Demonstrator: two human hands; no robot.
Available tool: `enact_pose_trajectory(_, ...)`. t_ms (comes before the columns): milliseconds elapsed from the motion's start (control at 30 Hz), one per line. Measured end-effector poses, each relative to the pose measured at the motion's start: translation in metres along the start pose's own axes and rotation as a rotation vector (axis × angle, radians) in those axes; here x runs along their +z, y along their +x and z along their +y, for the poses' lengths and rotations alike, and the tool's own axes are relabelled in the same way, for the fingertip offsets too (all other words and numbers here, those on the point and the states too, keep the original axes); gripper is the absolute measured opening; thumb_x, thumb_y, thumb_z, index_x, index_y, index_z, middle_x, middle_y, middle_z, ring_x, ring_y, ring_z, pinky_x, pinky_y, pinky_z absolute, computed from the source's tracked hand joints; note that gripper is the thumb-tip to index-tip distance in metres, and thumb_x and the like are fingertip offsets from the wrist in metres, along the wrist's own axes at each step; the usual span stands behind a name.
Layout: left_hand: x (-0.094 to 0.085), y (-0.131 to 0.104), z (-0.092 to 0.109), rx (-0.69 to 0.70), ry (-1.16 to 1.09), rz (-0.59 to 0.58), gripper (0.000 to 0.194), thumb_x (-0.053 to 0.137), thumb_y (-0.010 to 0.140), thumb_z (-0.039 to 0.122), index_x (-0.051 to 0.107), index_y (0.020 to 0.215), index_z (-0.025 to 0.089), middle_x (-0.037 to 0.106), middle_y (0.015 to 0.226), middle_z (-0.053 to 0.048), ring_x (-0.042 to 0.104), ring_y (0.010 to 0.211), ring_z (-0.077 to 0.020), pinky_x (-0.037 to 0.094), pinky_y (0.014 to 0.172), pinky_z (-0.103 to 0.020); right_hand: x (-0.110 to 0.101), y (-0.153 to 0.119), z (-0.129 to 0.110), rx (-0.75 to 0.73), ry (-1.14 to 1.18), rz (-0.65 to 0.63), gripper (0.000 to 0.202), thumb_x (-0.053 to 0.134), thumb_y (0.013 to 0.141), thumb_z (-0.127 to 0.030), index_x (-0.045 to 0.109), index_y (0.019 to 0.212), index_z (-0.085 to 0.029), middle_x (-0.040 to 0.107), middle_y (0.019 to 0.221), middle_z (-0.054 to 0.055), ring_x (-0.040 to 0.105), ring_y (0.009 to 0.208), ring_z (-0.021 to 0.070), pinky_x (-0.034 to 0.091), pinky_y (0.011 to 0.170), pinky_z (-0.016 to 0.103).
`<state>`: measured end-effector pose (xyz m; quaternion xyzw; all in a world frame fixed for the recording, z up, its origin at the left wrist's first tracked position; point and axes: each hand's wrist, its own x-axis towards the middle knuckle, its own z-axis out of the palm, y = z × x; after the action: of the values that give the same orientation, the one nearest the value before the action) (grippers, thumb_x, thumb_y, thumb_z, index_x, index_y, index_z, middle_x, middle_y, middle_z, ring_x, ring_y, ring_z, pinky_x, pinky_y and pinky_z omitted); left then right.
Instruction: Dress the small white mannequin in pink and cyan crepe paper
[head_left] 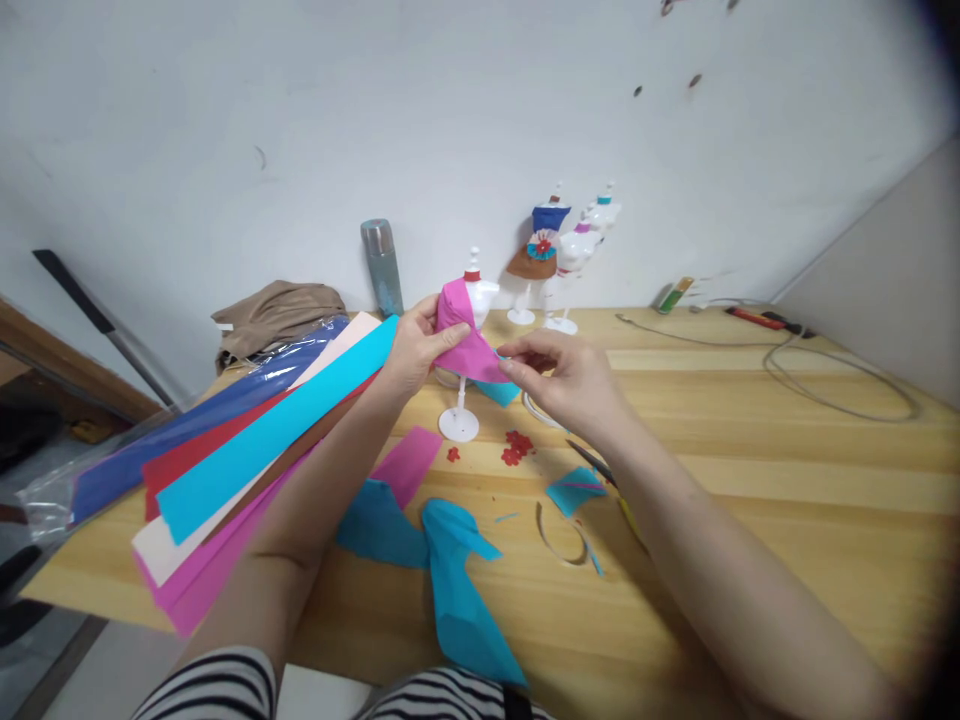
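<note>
A small white doll mannequin with a red neck band stands upright on a round white base. Pink crepe paper is draped over one shoulder and across its body. My left hand presses the pink paper against the mannequin's side, thumb in front and fingers behind. With thumb and fingertips, my right hand pinches the paper's lower right corner, pulled out to the side. Red paper flowers lie on the table in front of the base, near a pink paper scrap.
Folded crepe strips in several colours lie at left beside brown cloth. Blue paper pieces lie in front; scissors rest under my right forearm. A bottle, dressed mannequins and a cable are farther back.
</note>
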<state>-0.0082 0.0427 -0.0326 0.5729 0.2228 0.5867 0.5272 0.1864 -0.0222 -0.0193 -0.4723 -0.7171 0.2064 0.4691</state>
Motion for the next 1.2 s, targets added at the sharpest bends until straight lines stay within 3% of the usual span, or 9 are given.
enact_pose_trajectory(233,-0.007,0.002,0.001,-0.023,0.037,-0.101,0.076,0.099,0.059,0.049,0.071,0.125,0.022,0.078,0.108,-0.004,0.075,0.098,-0.0219,0.059,0.088,-0.032,0.006,0.0,0.002,0.032,-0.051,-0.013,0.013,0.068,0.081,-0.028,0.077,0.083,-0.02,0.073,0.076,0.005,0.061,0.065,0.0188,0.048,0.063,0.034)
enact_pose_trajectory(400,-0.017,-0.001,0.01,-0.085,0.077,-0.185,0.079,0.101,0.055,0.045,0.071,0.123,0.02,0.079,0.109,-0.008,0.076,0.098,-0.0233,0.06,0.089,-0.033,0.005,-0.001,0.001,0.036,-0.068,-0.024,0.01,0.067,0.081,-0.025,0.076,0.082,-0.021,0.072,0.075,0.004,0.061,0.065,0.0189,0.047,0.064,0.034)
enact_pose_trajectory(600,-0.023,-0.005,0.025,-0.15,0.108,-0.308,0.097,0.102,0.052,0.045,0.065,0.138,0.022,0.077,0.123,-0.012,0.072,0.121,-0.0356,0.059,0.099,-0.041,-0.001,-0.002,-0.006,0.019,-0.05,-0.05,0.014,0.067,0.082,-0.031,0.074,0.081,-0.019,0.072,0.076,0.006,0.06,0.065,0.019,0.046,0.065,0.035)
enact_pose_trajectory(767,-0.039,0.005,0.034,-0.108,0.178,-0.387,0.095,0.103,0.048,0.047,0.069,0.134,0.024,0.071,0.14,-0.01,0.064,0.135,-0.0354,0.056,0.106,-0.038,-0.014,-0.008,-0.017,-0.064,-0.058,-0.302,0.013,0.066,0.086,-0.027,0.075,0.081,-0.019,0.069,0.07,0.002,0.057,0.061,0.0162,0.042,0.061,0.031)
enact_pose_trajectory(900,-0.051,0.01,0.047,-0.098,0.298,-0.254,0.073,0.098,0.062,0.045,0.07,0.125,0.023,0.078,0.126,-0.006,0.07,0.121,-0.0268,0.057,0.102,-0.039,-0.008,-0.015,-0.025,-0.133,-0.192,-0.735,0.013,0.065,0.085,-0.012,0.071,0.076,-0.019,0.067,0.069,0.0,0.055,0.06,0.0131,0.038,0.06,0.028)
enact_pose_trajectory(1000,-0.051,0.011,0.058,-0.049,0.377,0.009,0.036,0.086,0.08,0.037,0.072,0.108,0.019,0.081,0.096,-0.001,0.073,0.09,-0.0178,0.057,0.085,-0.035,0.009,-0.023,-0.029,-0.208,-0.292,-0.947,0.016,0.069,0.08,-0.004,0.074,0.087,-0.017,0.075,0.086,0.004,0.062,0.072,0.0163,0.039,0.065,0.029)
enact_pose_trajectory(1067,-0.048,0.011,0.067,0.025,0.393,0.199,0.013,0.076,0.089,0.029,0.072,0.095,0.018,0.079,0.084,-0.002,0.07,0.075,-0.0149,0.054,0.074,-0.032,0.023,-0.03,-0.03,-0.273,-0.254,-1.038,0.036,0.071,0.078,0.0,0.076,0.108,-0.018,0.077,0.113,0.009,0.069,0.093,0.0229,0.045,0.074,0.031)
enact_pose_trajectory(1133,-0.041,0.008,0.079,0.095,0.378,0.289,0.01,0.068,0.095,0.025,0.071,0.086,0.022,0.077,0.078,0.001,0.066,0.068,-0.0119,0.052,0.068,-0.028,0.038,-0.039,-0.029,-0.385,-0.181,-1.158,0.053,0.067,0.077,0.005,0.074,0.124,-0.02,0.073,0.129,0.011,0.067,0.115,0.0273,0.049,0.085,0.033)
enact_pose_trajectory(1200,-0.031,0.0,0.093,0.221,0.364,0.308,0.013,0.065,0.098,0.021,0.072,0.087,0.021,0.075,0.076,0.001,0.066,0.068,-0.0122,0.051,0.066,-0.027,0.052,-0.047,-0.027,-0.468,-0.201,-1.246,0.055,0.065,0.076,0.006,0.074,0.124,-0.019,0.072,0.126,0.013,0.066,0.114,0.0278,0.049,0.082,0.034)
